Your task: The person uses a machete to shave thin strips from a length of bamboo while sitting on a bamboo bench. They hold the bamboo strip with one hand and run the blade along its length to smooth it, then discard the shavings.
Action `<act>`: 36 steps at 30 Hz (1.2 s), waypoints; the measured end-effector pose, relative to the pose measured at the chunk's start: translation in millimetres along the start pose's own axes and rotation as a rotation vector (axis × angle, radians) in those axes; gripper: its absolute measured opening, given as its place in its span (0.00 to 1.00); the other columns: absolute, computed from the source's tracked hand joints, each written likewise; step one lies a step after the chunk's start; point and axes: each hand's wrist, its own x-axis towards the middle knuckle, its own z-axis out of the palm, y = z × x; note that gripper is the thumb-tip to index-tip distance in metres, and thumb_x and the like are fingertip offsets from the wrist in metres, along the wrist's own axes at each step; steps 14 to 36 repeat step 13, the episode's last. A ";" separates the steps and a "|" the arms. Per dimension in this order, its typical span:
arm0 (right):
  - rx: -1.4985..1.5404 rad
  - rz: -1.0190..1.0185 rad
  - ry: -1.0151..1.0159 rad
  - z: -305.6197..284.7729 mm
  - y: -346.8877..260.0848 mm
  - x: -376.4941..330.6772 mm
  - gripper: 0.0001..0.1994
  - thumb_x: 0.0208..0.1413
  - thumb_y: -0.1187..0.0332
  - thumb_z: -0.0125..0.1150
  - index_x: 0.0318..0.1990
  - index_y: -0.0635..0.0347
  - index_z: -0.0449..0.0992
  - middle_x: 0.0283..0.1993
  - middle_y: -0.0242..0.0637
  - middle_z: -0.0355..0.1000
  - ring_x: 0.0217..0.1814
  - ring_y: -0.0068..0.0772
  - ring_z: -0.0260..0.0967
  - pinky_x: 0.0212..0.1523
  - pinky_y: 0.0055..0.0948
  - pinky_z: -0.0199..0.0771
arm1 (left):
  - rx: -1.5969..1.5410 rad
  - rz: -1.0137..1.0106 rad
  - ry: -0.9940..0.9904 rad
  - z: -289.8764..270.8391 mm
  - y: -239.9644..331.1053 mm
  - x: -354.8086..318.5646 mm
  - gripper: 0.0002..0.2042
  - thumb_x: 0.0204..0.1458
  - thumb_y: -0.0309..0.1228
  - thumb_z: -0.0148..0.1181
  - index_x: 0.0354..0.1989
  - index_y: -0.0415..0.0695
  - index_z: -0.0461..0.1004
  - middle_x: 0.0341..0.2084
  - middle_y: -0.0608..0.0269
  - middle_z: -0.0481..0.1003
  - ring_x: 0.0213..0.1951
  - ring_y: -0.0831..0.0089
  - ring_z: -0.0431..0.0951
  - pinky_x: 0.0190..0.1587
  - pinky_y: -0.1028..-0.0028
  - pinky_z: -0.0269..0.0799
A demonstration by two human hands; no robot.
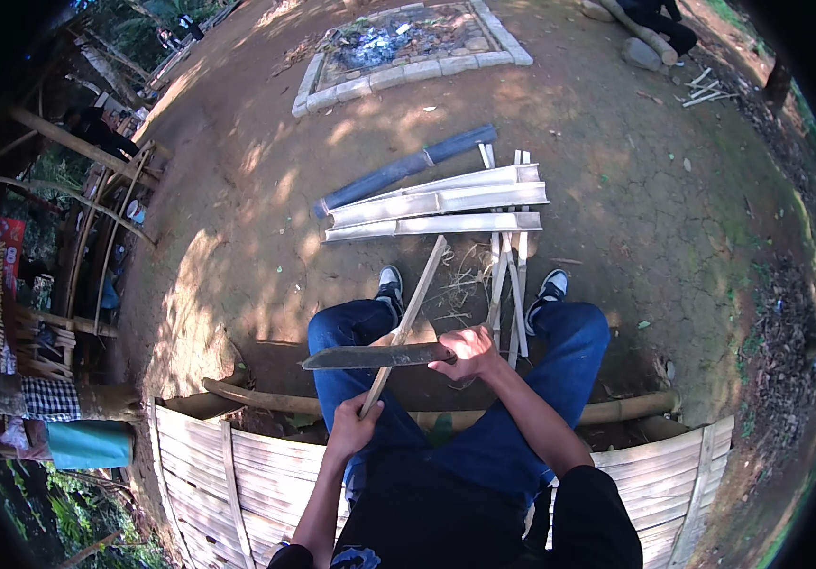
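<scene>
Fingers of the right hand (467, 352) are wrapped tight round the handle of a machete (375, 357), so the handle itself is hidden inside the fist; only the dark blade shows, lying level and pointing to the person's left across both thighs; fingers of the left hand (351, 424) are curled shut on the near end of a bamboo strip (410, 318), and that end is lost inside the grip; the strip slants up and away from the left hand, passes the blade where the two cross above the left knee, and its far tip reaches toward the pile on the ground; whether the blade's edge bites the strip or merely lies on it cannot be made out.

Beyond the hands, the person's knees in blue jeans (351, 327) spread apart, with two dark shoes planted on bare earth; between the feet lie thin slats and pale shavings (507, 284), partly covered by the right leg; farther out sit three pale split bamboo halves (436, 202) laid side by side, with a dark blue tube (406, 168) behind them; a stone-edged ash pit (408, 47) lies at the top; a woven bamboo seat (209, 465) runs under the person, its middle hidden by the body; the left edge is dim and cluttered.
</scene>
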 end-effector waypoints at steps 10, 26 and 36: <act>-0.090 0.338 -0.090 3.7 11.2 -2.3 0.26 0.46 0.37 0.55 0.25 0.54 0.76 0.24 0.37 0.73 0.34 0.43 0.73 0.39 0.46 0.70 | -0.026 -0.050 -0.008 -12.2 12.1 13.2 0.22 0.64 0.43 0.41 0.34 0.35 0.75 0.10 0.73 0.60 0.16 0.84 0.59 0.19 0.78 0.56; -0.086 0.157 -0.315 -7.6 -1.7 -1.3 0.30 0.45 0.34 0.53 0.31 0.55 0.77 0.28 0.45 0.74 0.38 0.47 0.74 0.43 0.48 0.70 | 0.025 0.068 -0.009 -7.9 3.6 17.5 0.21 0.63 0.44 0.41 0.35 0.39 0.76 0.09 0.71 0.60 0.14 0.84 0.59 0.18 0.76 0.56; -0.086 0.157 -0.315 -7.6 -1.7 -1.3 0.30 0.45 0.34 0.53 0.31 0.55 0.77 0.28 0.45 0.74 0.38 0.47 0.74 0.43 0.48 0.70 | 0.025 0.068 -0.009 -7.9 3.6 17.5 0.21 0.63 0.44 0.41 0.35 0.39 0.76 0.09 0.71 0.60 0.14 0.84 0.59 0.18 0.76 0.56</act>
